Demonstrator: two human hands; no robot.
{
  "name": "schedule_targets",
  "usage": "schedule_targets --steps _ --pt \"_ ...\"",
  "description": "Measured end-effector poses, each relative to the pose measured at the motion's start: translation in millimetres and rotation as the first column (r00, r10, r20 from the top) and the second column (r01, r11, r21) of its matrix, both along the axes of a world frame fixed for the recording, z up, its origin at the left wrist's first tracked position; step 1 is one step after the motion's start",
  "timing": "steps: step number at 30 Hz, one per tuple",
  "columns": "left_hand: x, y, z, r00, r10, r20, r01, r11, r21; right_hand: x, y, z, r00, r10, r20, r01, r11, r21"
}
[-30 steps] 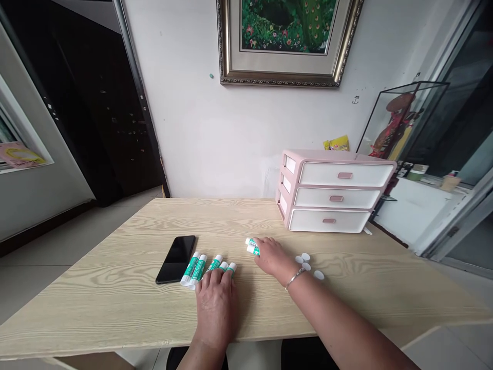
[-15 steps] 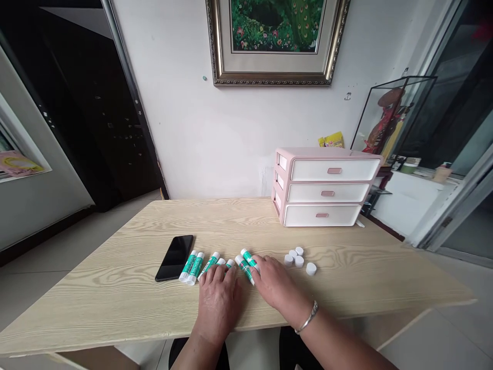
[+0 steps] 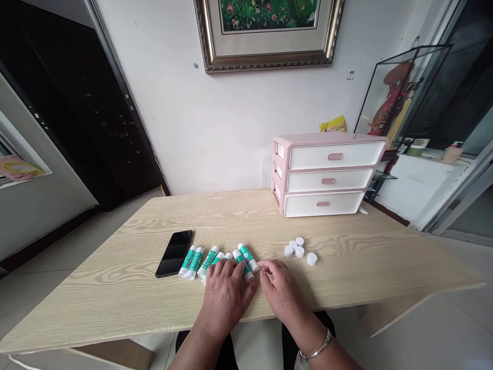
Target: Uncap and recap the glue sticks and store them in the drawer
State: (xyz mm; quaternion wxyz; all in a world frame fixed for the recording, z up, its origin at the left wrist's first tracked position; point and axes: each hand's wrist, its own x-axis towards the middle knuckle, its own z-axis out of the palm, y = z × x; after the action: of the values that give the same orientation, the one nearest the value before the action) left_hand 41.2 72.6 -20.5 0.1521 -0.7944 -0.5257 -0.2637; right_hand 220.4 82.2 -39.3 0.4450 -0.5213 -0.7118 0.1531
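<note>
Several green-and-white glue sticks lie in a row on the wooden table, to the right of a black phone. My left hand lies flat, fingers stretched over the near ends of the middle sticks. My right hand rests beside it, fingers loosely curled just right of the rightmost glue stick, holding nothing I can see. Several white caps lie loose to the right of my hands.
A pink three-drawer organizer stands at the table's back right, drawers closed. A framed picture hangs on the wall. A glass display case stands at the far right. A dark doorway is at the left.
My right hand brought two glue sticks left from the middle of the table to the end of the row, then drew back toward me. The left hand stayed on the row. The camera tilted down.
</note>
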Motion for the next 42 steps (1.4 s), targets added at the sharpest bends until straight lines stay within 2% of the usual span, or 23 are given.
schedule_targets --steps 6,11,17,20,28,34,38,42 --pt "0.1 -1.9 6.0 0.997 -0.078 0.024 0.08 0.994 -0.079 -0.7 -4.1 2.0 0.999 0.035 0.018 -0.034 0.999 -0.013" --pt "-0.7 -6.3 11.8 0.988 -0.137 0.076 0.145 0.982 -0.122 -1.8 -5.3 4.3 0.999 -0.044 0.01 0.043 0.998 0.054" --pt "-3.6 -4.1 5.3 0.989 -0.13 0.072 0.138 0.984 -0.114 -4.9 -2.6 7.5 0.964 -0.024 0.264 0.007 0.998 0.066" --pt "-4.2 -3.1 2.2 0.991 -0.117 0.065 0.122 0.99 -0.075 -7.3 -1.7 7.1 0.945 0.001 0.326 -0.018 0.999 0.048" --pt "-3.6 -6.0 -0.3 0.999 -0.023 0.024 0.022 1.0 0.021 -6.1 -7.6 3.8 0.95 -0.144 0.277 0.129 0.989 0.073" --pt "-5.6 -2.6 -11.1 0.997 0.077 0.018 -0.079 0.992 0.099 -4.6 -5.5 -1.4 0.963 -0.155 0.221 0.131 0.984 0.118" --pt "-7.6 -5.5 -9.8 0.996 0.046 0.07 -0.056 0.987 0.15 -3.8 -6.3 -1.4 0.973 -0.147 0.179 0.121 0.981 0.152" --pt "-12.3 -18.5 -9.6 0.975 -0.045 0.215 0.006 0.984 0.179 -1.5 -9.2 1.2 0.985 -0.134 0.107 0.109 0.972 0.207"
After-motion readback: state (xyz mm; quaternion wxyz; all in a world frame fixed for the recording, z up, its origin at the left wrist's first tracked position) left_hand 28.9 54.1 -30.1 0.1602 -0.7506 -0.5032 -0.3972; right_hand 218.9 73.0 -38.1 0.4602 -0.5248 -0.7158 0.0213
